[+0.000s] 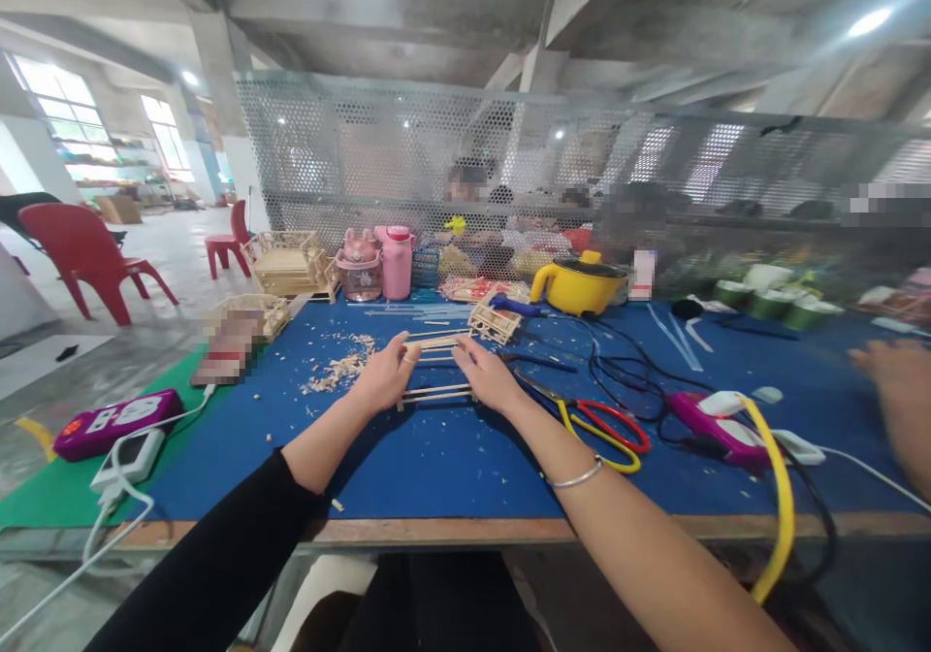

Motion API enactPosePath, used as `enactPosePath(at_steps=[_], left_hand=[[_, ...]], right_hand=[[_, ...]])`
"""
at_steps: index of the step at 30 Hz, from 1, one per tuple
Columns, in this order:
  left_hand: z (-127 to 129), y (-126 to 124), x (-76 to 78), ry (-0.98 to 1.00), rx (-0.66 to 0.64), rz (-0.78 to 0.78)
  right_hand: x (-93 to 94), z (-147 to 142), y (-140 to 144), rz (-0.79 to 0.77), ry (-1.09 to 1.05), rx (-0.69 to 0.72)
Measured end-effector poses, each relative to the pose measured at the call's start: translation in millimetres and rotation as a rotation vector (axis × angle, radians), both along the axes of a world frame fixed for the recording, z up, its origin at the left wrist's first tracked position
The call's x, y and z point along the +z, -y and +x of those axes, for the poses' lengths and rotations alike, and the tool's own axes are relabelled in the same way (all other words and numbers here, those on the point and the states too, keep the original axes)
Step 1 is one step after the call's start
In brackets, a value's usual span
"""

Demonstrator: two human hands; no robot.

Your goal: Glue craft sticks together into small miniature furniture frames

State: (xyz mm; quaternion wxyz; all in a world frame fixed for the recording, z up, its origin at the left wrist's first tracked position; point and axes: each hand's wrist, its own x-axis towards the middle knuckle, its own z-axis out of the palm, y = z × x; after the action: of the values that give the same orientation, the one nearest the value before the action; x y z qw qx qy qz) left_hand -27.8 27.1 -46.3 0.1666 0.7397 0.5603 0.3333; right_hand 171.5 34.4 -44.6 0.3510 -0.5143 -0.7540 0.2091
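Between my two hands is a small frame of thin wooden sticks (437, 395), low over the blue tabletop. My left hand (384, 374) grips its left end, with thumb and fingers closed on it. At the right end my right hand (487, 374) pinches it the same way. Wood scraps (341, 369) lie in a pile beside my left hand. Just beyond my right hand a small wooden stick piece (495, 323) rests by a blue glue gun (515, 306). Scissors with red and yellow handles (607, 431) lie right of my right wrist.
Stacked wooden frames (295, 266), a pink bottle (397, 262) and a yellow pot (584, 285) stand along the back, before a perforated metal screen (378, 147). Purple power strips (120, 423) and cables occupy both sides. Another person's hand (898, 380) is at far right.
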Motion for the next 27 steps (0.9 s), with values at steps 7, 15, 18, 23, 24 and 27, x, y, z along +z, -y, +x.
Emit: enactPosePath(at_steps=[7,15,18,23,24,27], left_hand=[[7.6,1.8,-2.4,0.057,0.027,0.031],[-3.8,-3.1,-7.2,0.216,0.053,0.031],[-6.8,0.1,-7.8,0.214,-0.018,0.010],[-0.4,8.1,-6.5,-0.017,-0.067,-0.020],[1.0,8.9,-5.9,-0.045,-0.058,-0.012],[3.4,9.9,-4.5,-0.092,-0.040,0.003]], right_hand=[[-7.6,0.4,-1.5,-0.002,0.020,0.001],[-7.1,6.8,-4.1,-0.028,-0.056,-0.010],[-7.2,8.0,-3.0,0.002,0.053,0.036],[-5.7,2.9,1.1,-0.036,0.333,0.024],[-4.6,1.9,1.8,-0.039,0.364,0.014],[-1.1,0.2,3.5,-0.041,0.427,0.003]])
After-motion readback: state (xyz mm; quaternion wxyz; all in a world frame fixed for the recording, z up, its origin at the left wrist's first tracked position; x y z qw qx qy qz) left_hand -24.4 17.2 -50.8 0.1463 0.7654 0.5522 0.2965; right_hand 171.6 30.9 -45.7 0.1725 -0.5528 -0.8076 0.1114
